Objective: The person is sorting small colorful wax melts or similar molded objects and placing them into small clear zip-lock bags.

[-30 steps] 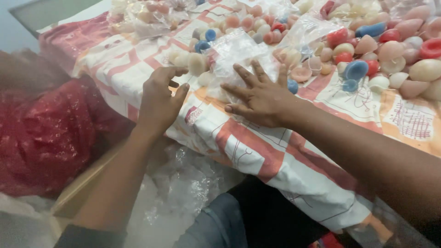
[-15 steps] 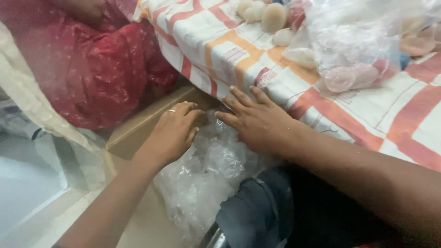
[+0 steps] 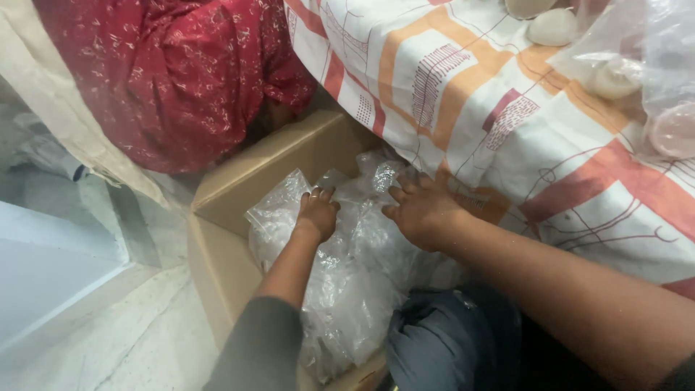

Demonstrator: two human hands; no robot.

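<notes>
The left hand [image 3: 317, 215] has its fingers curled down into a heap of clear plastic bags [image 3: 347, 282], the tips buried in the crinkled film, so they seem to be pinching a fold, though the grip itself is hidden. The right hand [image 3: 422, 210] lies at three o'clock from it, fingers spread narrow and flat, tips pressing the same heap; I cannot tell whether it grasps anything. The two hands are near each other but apart.

The bags fill a brown cardboard box [image 3: 224, 246] on the floor, its open flap rising toward eleven o'clock. At one o'clock from the hands a striped cloth [image 3: 463, 94] hangs over a table edge, with pale rounded pieces [image 3: 554, 27] and more clear plastic at the far upper right. At ten o'clock sits a red patterned bundle [image 3: 166, 80].

The step in hand looks like sorting through the heap to free one bag. That would call for a firm pinch on a single layer and a lift clear of the rest.
</notes>
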